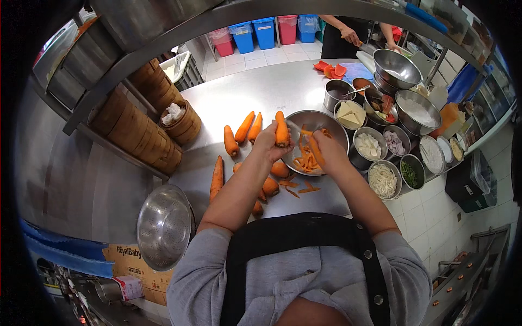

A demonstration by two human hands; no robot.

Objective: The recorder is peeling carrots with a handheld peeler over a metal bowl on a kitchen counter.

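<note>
My left hand grips an orange carrot by its lower part, with its narrow end pointing away from me. Just to the right, my right hand is closed above a steel mixing bowl. A strip of carrot peel shows at its fingers; whether a peeler is also in that hand is hidden. More peels lie in the bowl. Beyond my left hand are several smooth, bright carrots. A rougher carrot and others lie around and under my left forearm.
Loose peels lie on the steel table. Steel containers of cut food crowd the right side. Bamboo steamers and a colander stand left. A steel shelf crosses overhead. Opposite, a person's hand holds a knife.
</note>
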